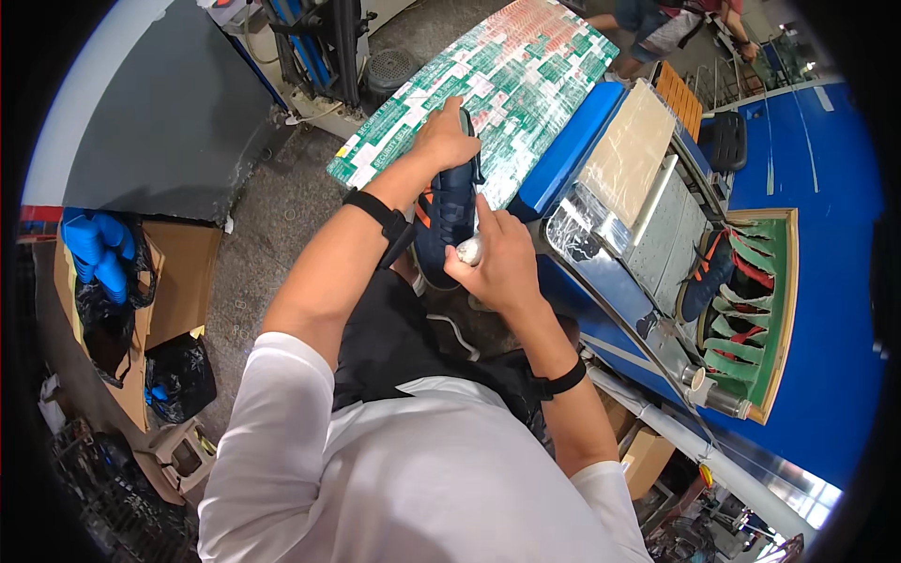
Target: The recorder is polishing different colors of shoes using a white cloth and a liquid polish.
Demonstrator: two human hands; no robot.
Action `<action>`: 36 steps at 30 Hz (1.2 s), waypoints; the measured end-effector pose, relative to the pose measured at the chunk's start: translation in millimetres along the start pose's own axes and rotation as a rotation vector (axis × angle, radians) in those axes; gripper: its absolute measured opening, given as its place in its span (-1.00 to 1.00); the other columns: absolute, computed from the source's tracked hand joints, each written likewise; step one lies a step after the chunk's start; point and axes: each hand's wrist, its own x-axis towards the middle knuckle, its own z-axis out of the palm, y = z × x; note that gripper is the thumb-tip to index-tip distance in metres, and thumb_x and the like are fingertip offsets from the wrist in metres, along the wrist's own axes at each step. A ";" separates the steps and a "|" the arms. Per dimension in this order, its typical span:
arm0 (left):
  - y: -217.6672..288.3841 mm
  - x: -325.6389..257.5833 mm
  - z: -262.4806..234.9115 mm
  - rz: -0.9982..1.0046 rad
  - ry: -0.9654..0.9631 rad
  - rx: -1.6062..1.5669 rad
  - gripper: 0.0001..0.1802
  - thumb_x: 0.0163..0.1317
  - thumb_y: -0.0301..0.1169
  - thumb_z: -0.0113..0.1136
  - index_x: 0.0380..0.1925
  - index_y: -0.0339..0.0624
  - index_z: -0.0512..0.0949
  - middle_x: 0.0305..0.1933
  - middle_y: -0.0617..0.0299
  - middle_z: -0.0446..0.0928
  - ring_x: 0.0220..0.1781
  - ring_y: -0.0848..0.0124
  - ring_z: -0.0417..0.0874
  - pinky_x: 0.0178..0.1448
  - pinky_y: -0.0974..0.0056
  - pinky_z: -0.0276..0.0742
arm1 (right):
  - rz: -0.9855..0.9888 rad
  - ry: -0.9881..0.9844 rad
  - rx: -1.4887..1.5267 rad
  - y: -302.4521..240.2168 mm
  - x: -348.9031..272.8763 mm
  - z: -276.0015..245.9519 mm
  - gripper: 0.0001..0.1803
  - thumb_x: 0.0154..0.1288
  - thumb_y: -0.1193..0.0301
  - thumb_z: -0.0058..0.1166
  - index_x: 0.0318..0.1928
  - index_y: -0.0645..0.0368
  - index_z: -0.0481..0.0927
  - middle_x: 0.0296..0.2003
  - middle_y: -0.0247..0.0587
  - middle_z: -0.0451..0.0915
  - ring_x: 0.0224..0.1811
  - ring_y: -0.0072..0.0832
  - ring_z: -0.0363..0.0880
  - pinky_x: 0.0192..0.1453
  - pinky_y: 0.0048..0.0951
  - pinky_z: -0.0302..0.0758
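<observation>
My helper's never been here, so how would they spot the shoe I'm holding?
Find the big green-and-white taped tabletop at top centre. At its near end, the left hand grips a navy shoe with orange marks. Unlike the similar shoe beside the green flaps at right, this one is held.

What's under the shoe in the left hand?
Around the dark shoe: green-and-white taped tabletop past the heel, grey floor farther left. Its sole and whatever lies directly beneath are covered; tabletop contact can't be told.
</observation>
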 end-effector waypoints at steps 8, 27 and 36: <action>-1.5 -2.1 -11.0 -0.014 -0.067 -0.121 0.01 0.17 -0.31 0.47 0.66 -0.12 0.29 0.32 -0.26 0.64 0.24 -0.08 0.79 0.28 -0.01 0.73 | 0.008 -0.247 0.025 -2.6 -10.8 -69.3 -0.08 0.14 0.14 0.51 0.42 0.48 0.58 -0.20 0.10 0.61 -0.13 0.06 0.64 0.07 -0.02 0.59; -4.9 -2.6 1.6 0.031 0.067 -0.111 -0.09 0.22 -0.29 0.46 0.61 -0.09 0.38 0.41 -0.25 0.64 0.34 -0.11 0.75 0.38 -0.01 0.67 | 0.186 -0.069 0.315 10.1 -20.7 -10.0 -0.10 0.20 0.19 0.50 0.46 0.46 0.54 -0.13 0.11 0.67 -0.05 0.06 0.70 0.13 -0.03 0.62; -4.4 1.7 2.3 0.001 0.051 -0.078 -0.06 0.19 -0.27 0.46 0.61 -0.16 0.39 0.41 -0.29 0.63 0.36 -0.12 0.74 0.39 0.02 0.67 | 0.081 -0.165 0.078 -27.8 -39.5 -41.0 -0.06 0.13 0.12 0.53 0.39 0.52 0.58 -0.23 0.08 0.60 -0.15 0.03 0.63 0.02 -0.01 0.56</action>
